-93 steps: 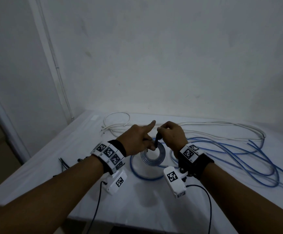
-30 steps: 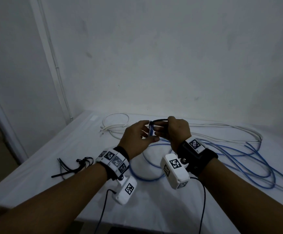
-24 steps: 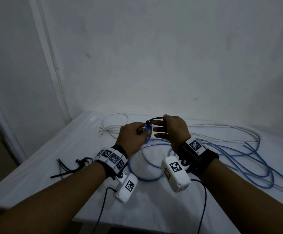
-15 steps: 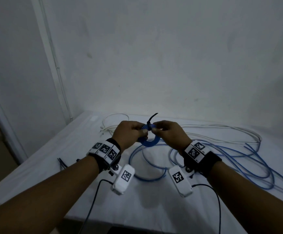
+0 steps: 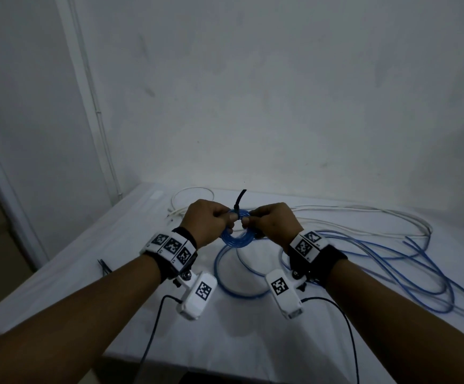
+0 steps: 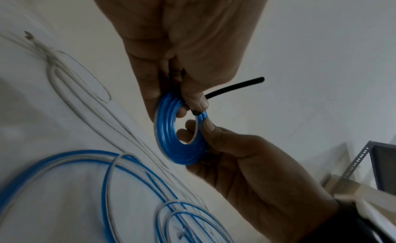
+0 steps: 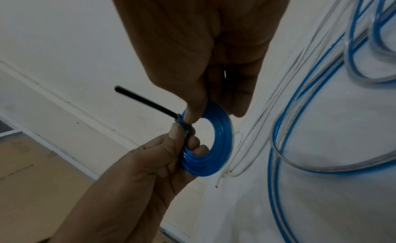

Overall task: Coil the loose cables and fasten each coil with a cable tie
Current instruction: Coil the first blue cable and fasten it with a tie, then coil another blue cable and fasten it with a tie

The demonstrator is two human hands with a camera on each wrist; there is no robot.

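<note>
Left hand (image 5: 207,221): raised above the table (image 5: 241,336), fingers curled, pinching the left rim of the blue coil (image 5: 236,238). Black cable tie (image 5: 239,200): wrapped on the coil top, tail pointing up. Right hand (image 5: 273,221): curled, pinching the right rim.

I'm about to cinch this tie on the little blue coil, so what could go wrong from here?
1. The black cable tie wraps the blue coil at one spot only; the turns elsewhere may spring apart.
2. The fingertips of both the left hand and the right hand pinch right beside the tie, so tightening could nip skin.
3. Loose blue cable lies on the table below; if it trails from the coil, lifting could drag or snag it.
</note>
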